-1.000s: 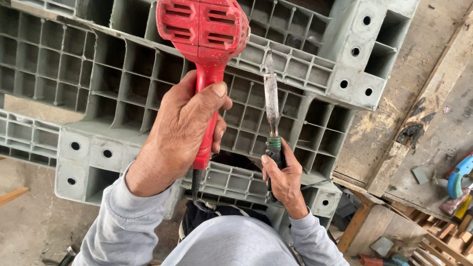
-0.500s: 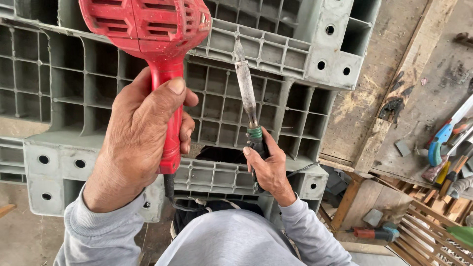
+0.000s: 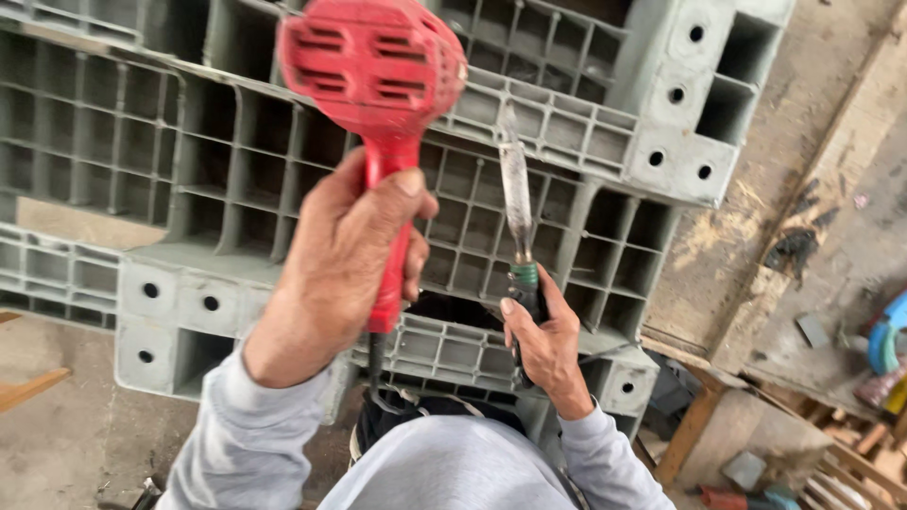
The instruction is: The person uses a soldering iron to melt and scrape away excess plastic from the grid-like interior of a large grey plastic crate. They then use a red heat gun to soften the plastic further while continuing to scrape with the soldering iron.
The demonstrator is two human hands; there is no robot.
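Head view: the left hand (image 3: 345,269) is clenched around the red handle of a heat gun (image 3: 373,80), its vented body raised and tipped toward the grey plastic pallet (image 3: 236,179) that stands in front of the person. The right hand (image 3: 543,345) has its grip closed on the dark, green-collared handle of a flat metal blade tool (image 3: 516,194), whose tip rests at, or just short of, a rib near the pallet's upper edge; the blur there makes contact hard to judge. The gun's cord hangs down from below the left fist toward the lap.

To do this step well, in my judgement, the gun's nozzle should stay aimed at the same rib the blade meets, close but not touching the plastic, with the blade held flat and steady so it presses evenly. Keeping the right fingers back on the handle, well away from the warmed area, seems wise.
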